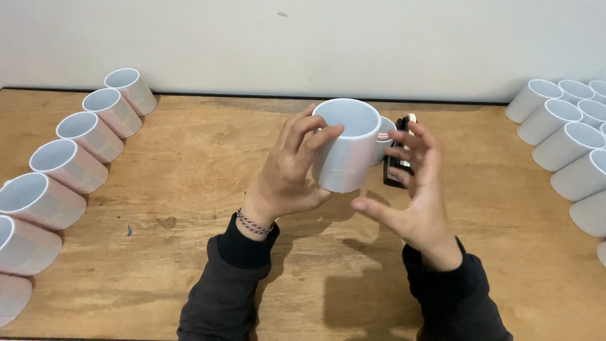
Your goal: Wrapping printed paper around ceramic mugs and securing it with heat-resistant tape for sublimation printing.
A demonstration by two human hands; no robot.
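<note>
Our left hand (287, 173) grips a white mug (346, 144) above the table (189, 189), mid-way between the pinkish mugs (66, 165) and grey mugs (565, 144), while our right hand (413, 183) hovers just beside it, fingers spread loose.

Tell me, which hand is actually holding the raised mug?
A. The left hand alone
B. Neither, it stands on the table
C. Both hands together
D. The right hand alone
A: the left hand wraps its fingers around the white and pink mug, held above the wooden table, while the right hand stays open beside it, apparently not gripping it.
</note>
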